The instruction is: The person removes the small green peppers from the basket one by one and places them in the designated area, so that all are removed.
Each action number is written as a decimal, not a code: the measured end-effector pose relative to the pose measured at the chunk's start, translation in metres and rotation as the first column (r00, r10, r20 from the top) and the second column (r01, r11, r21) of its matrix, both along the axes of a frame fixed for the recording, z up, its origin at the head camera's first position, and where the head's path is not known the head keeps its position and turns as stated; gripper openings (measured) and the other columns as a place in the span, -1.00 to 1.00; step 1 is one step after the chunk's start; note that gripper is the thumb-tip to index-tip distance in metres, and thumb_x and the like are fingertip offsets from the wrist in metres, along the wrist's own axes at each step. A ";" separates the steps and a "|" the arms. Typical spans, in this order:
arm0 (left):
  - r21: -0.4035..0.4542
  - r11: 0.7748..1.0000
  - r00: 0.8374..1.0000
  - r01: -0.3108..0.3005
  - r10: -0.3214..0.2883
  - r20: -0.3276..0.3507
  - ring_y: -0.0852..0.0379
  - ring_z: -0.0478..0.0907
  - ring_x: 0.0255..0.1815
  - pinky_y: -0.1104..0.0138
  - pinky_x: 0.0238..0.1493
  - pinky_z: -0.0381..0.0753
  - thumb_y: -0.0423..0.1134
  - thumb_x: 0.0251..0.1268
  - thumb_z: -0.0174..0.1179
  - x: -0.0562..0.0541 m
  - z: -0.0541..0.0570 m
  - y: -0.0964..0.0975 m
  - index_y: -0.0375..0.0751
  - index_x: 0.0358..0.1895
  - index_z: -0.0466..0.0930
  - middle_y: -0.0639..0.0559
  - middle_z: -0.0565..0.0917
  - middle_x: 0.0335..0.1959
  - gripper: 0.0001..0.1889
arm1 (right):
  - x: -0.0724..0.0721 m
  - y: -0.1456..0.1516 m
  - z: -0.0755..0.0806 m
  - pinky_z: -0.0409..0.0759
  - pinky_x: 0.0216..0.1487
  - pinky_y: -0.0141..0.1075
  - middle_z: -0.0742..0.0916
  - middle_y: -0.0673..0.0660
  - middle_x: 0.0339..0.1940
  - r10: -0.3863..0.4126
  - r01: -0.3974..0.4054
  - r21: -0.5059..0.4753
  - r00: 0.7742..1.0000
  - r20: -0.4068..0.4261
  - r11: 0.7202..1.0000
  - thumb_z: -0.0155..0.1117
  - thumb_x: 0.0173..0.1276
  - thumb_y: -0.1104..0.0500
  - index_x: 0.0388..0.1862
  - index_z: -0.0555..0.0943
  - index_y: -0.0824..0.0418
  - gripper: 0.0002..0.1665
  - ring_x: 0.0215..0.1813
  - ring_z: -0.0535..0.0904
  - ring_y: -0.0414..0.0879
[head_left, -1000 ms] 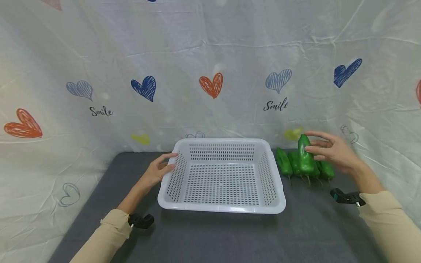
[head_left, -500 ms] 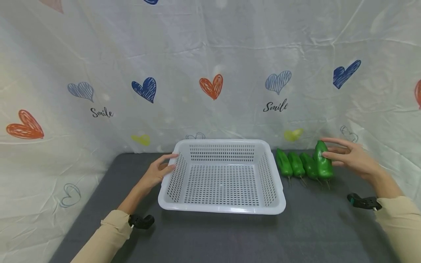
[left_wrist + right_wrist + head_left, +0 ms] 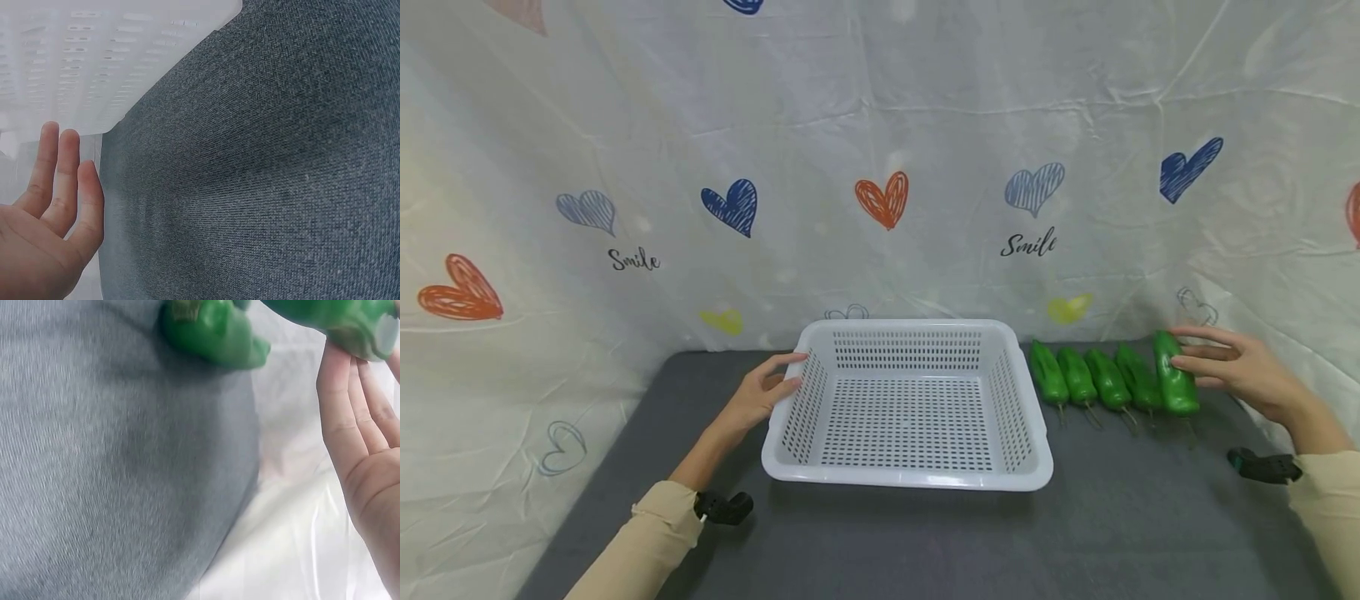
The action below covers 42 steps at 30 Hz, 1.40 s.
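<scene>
In the head view a white perforated plastic basket (image 3: 906, 404) stands mid-table with nothing in it. My left hand (image 3: 760, 392) holds its left rim, thumb and index finger hooked over it. The left wrist view shows the other fingers (image 3: 67, 169) stretched along the basket's outer wall (image 3: 81, 56). My right hand (image 3: 1243, 371) pinches a green pepper (image 3: 1176, 379) at the right end of a row. Several more green peppers (image 3: 1107, 379) lie side by side between it and the basket, stems towards me. The right wrist view shows the held pepper (image 3: 350, 322) at the fingertips, above another pepper (image 3: 209, 337).
A dark grey cloth (image 3: 910, 546) covers the table. Behind it hangs a white sheet (image 3: 805, 267) printed with hearts. Each wrist wears a black band with a small device, the left device (image 3: 722, 507) close to the basket's front left corner.
My right hand has carried one pepper rightward, past the others, to the row's right end, and lowered it. The peppers behind it have come into view. My left hand stays on the rim.
</scene>
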<state>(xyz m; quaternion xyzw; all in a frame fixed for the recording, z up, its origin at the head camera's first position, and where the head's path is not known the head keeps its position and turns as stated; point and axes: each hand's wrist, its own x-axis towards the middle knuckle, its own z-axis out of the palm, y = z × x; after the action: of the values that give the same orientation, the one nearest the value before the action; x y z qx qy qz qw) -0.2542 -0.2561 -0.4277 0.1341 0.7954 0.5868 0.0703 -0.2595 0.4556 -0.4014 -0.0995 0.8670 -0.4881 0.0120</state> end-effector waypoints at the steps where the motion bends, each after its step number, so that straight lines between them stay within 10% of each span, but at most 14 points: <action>1: 0.001 1.000 1.000 0.000 0.000 0.002 -0.18 0.69 -0.11 0.11 -0.26 0.71 -0.20 0.58 0.15 0.000 0.000 0.000 -0.13 0.53 0.27 -0.40 0.55 0.16 -0.45 | 0.000 0.001 -0.001 0.66 -0.16 -0.30 0.57 -0.40 0.05 -0.019 0.019 0.016 1.000 0.005 1.000 0.29 0.52 0.24 0.56 0.36 0.13 -0.32 0.01 0.56 -0.50; 24: 0.011 1.000 1.000 0.006 -0.006 0.008 -0.19 0.69 -0.07 0.07 -0.23 0.71 -0.19 0.58 0.15 -0.001 -0.001 0.003 -0.09 0.52 0.30 -0.39 0.56 0.18 -0.47 | -0.024 0.032 -0.029 0.64 -0.15 -0.34 0.55 -0.42 -0.03 -0.030 0.023 0.048 0.987 0.160 0.999 0.33 0.51 0.13 0.49 0.35 0.22 -0.34 -0.07 0.60 -0.42; 42: 0.016 1.000 1.000 -0.001 0.001 -0.005 -0.19 0.70 -0.12 0.06 -0.27 0.72 -0.22 0.57 0.17 -0.001 0.000 0.000 -0.08 0.52 0.31 -0.38 0.58 0.15 -0.47 | -0.033 0.031 -0.046 0.68 -0.18 -0.32 0.73 -0.27 -0.07 -0.010 0.032 -0.124 0.985 0.173 0.992 0.30 0.50 0.28 0.25 0.59 -0.02 -0.59 -0.12 0.70 -0.26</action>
<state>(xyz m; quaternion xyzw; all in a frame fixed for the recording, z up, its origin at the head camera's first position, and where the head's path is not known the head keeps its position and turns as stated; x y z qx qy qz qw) -0.2549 -0.2557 -0.4275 0.1359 0.7910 0.5928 0.0669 -0.2924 0.4864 -0.4473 -0.0483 0.8311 -0.5489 0.0754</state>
